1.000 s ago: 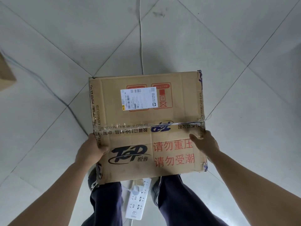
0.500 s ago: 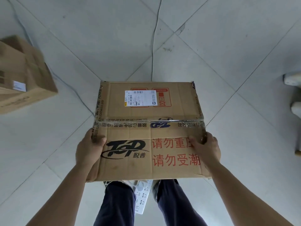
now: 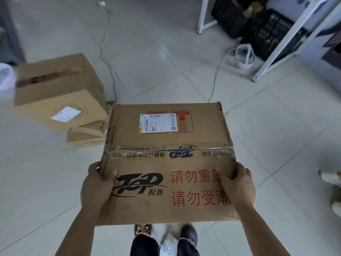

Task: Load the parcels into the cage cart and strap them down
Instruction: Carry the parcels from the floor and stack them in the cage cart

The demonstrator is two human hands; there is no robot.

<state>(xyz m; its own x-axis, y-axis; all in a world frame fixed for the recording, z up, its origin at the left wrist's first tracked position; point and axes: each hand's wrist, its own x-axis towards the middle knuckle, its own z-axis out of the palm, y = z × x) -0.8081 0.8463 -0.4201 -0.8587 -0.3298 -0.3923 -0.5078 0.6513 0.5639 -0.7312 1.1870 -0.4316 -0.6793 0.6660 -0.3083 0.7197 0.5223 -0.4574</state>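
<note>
- Brown taped cardboard parcel (image 3: 199,137): stiff, creased, probably moderately heavy.
- Left grip (image 3: 97,183) and right grip (image 3: 238,185) clasp its opposite side edges, thumbs on top.

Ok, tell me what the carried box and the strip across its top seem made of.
The carried box looks like brown cardboard, matte, with creased edges and printed lettering. The strip along its seam appears to be clear plastic tape: glossy, wrinkled, print showing through.
</note>
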